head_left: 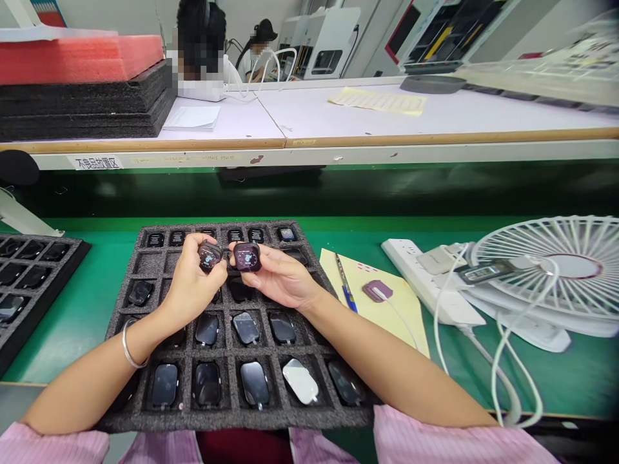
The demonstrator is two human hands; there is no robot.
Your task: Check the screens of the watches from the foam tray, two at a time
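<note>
My left hand [196,277] grips a smartwatch body [209,257] whose dark face is lit with a small coloured picture. Beside it, my right hand [278,274] holds a second smartwatch body [247,257] with a similar lit screen. Both are held side by side, faces towards me, above a dark foam tray [225,386]. In the tray's compartments lie several more watch bodies, such as a dark one [165,385] at the front and one with a pale, reflecting face [300,381]. My forearms hide some compartments.
At the right are a yellow sheet [409,299], a pen [345,281], a purple charging piece [378,291], a power strip [425,277], loose white cables and a white fan [556,264]. Another foam tray [43,296] stands left. A shelf [309,122] crosses behind, bearing stacked foam [87,103].
</note>
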